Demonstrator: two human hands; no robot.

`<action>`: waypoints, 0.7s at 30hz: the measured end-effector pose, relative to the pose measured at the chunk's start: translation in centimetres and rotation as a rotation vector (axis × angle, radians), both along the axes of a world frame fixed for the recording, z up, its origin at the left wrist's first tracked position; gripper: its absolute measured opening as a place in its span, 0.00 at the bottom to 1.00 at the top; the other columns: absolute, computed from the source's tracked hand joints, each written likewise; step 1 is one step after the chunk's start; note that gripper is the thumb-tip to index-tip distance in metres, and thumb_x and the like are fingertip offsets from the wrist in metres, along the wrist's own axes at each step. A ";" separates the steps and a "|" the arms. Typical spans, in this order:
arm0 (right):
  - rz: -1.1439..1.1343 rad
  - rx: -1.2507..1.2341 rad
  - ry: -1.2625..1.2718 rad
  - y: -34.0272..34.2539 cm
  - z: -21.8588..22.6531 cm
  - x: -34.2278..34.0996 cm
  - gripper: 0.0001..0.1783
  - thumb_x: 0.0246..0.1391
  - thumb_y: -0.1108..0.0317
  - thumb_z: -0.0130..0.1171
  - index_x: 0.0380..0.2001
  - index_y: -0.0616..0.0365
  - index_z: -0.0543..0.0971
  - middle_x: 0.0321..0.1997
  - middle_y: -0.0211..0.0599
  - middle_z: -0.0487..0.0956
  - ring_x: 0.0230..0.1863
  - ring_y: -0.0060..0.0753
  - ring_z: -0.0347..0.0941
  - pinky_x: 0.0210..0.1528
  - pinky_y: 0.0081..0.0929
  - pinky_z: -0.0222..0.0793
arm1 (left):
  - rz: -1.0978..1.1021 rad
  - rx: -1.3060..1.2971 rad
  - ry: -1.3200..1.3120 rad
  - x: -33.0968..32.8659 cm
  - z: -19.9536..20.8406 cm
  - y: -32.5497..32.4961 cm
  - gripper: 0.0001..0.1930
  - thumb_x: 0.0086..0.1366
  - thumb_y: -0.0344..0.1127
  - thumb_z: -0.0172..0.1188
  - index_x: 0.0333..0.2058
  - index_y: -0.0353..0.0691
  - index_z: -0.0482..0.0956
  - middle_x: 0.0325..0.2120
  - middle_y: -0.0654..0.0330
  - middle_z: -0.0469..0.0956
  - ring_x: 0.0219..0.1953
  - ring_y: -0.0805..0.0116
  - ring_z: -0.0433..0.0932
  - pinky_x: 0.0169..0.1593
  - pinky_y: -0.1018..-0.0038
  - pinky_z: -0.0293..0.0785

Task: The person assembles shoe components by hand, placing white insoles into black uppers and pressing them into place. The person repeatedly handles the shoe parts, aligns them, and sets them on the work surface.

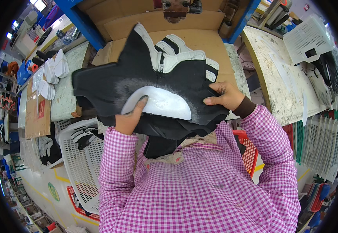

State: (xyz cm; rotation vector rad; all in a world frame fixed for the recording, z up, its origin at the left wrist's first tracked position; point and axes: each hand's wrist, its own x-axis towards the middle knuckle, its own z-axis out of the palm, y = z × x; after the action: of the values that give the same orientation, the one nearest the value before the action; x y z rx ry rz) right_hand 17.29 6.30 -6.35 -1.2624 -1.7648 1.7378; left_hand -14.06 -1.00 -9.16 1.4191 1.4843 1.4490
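Note:
A stack of black shoe uppers (153, 76) with white-lined edges is spread in front of my chest, held up by both hands. On the top one lies a white half-oval stiffener (159, 102), with whitish smudges on the black around it. My left hand (132, 116) grips the near left side, its thumb pressed on the stiffener and its fingers hidden beneath. At the right edge my right hand (226, 95) pinches the black material between thumb and fingers. More black layers with white edging show behind and below the top piece.
Ahead stands a blue-framed machine (239, 23) with a metal head (175, 11) above a cardboard-covered bed (137, 42). White rounded pieces (61, 65) sit on the left bench. A white plastic basket (79, 155) stands low left, a red basket (250, 151) at right beside my arm.

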 end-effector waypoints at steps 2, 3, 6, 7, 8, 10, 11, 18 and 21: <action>0.055 0.204 -0.284 0.2 -1.1 -0.2 0.16 0.44 0.66 0.69 0.28 0.67 0.75 0.23 0.36 0.77 0.24 0.23 0.73 0.29 0.25 0.68 | 0.049 -0.012 0.150 0.3 -2.0 0.1 0.16 0.54 0.33 0.69 0.39 0.31 0.80 0.37 0.58 0.80 0.40 0.69 0.79 0.48 0.73 0.73; 0.076 0.348 -0.316 0.0 -1.4 -0.4 0.17 0.43 0.65 0.70 0.26 0.67 0.73 0.21 0.38 0.75 0.23 0.27 0.72 0.27 0.27 0.67 | 0.045 -0.086 0.207 0.3 -2.9 0.2 0.20 0.53 0.35 0.70 0.41 0.29 0.78 0.39 0.53 0.80 0.40 0.63 0.79 0.48 0.72 0.73; 0.115 0.674 -0.561 -1.5 -1.6 -1.4 0.22 0.41 0.60 0.70 0.26 0.64 0.69 0.22 0.41 0.73 0.24 0.45 0.72 0.25 0.34 0.65 | -0.011 0.068 0.384 0.2 -4.4 -0.1 0.22 0.56 0.35 0.68 0.45 0.28 0.75 0.42 0.51 0.78 0.43 0.59 0.78 0.49 0.70 0.73; 0.098 0.766 -0.632 -2.3 -1.2 -1.8 0.23 0.40 0.59 0.70 0.28 0.63 0.69 0.26 0.41 0.74 0.26 0.45 0.73 0.27 0.35 0.66 | -0.019 0.114 0.462 0.2 -4.6 -0.2 0.22 0.56 0.34 0.67 0.46 0.28 0.74 0.43 0.50 0.77 0.44 0.58 0.77 0.49 0.70 0.73; 0.081 0.828 -0.757 -3.0 -0.7 -2.2 0.24 0.39 0.58 0.70 0.30 0.62 0.69 0.29 0.40 0.75 0.28 0.44 0.75 0.28 0.36 0.67 | -0.029 0.187 0.489 0.2 -4.6 -0.3 0.22 0.57 0.34 0.66 0.47 0.28 0.74 0.43 0.50 0.77 0.44 0.57 0.77 0.50 0.69 0.72; 0.159 0.936 -1.020 -3.6 0.9 -2.8 0.26 0.41 0.60 0.66 0.42 0.61 0.70 0.45 0.42 0.74 0.41 0.41 0.74 0.42 0.38 0.67 | -0.017 0.159 0.532 0.2 -4.2 -0.4 0.21 0.58 0.33 0.65 0.47 0.28 0.74 0.44 0.49 0.76 0.45 0.56 0.77 0.50 0.68 0.72; 0.177 1.085 -1.036 -3.9 1.7 -3.2 0.25 0.43 0.62 0.63 0.44 0.62 0.70 0.47 0.43 0.74 0.44 0.40 0.73 0.46 0.39 0.65 | -0.012 0.146 0.533 0.3 -4.0 -0.4 0.20 0.58 0.33 0.65 0.47 0.28 0.74 0.44 0.48 0.76 0.45 0.55 0.77 0.51 0.68 0.72; 0.479 1.453 -0.575 -5.7 0.1 -9.6 0.21 0.49 0.69 0.50 0.47 0.67 0.74 0.55 0.47 0.72 0.59 0.41 0.64 0.62 0.42 0.54 | -0.015 0.172 0.506 0.8 -4.0 -0.5 0.16 0.58 0.32 0.65 0.43 0.29 0.77 0.40 0.51 0.79 0.42 0.60 0.79 0.48 0.70 0.73; 0.503 1.446 -0.566 -5.1 -2.0 -10.9 0.22 0.50 0.69 0.49 0.48 0.67 0.73 0.56 0.46 0.71 0.59 0.41 0.64 0.64 0.43 0.52 | 0.019 0.167 0.310 1.0 -4.7 -0.6 0.12 0.56 0.29 0.66 0.39 0.31 0.79 0.37 0.54 0.81 0.38 0.65 0.80 0.43 0.74 0.74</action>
State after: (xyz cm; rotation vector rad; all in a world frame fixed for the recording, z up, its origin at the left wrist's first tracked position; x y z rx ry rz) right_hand 6.36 1.24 -8.38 -0.6009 -2.8424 -0.1596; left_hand -13.08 -1.60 -13.85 1.8015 1.5938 1.4412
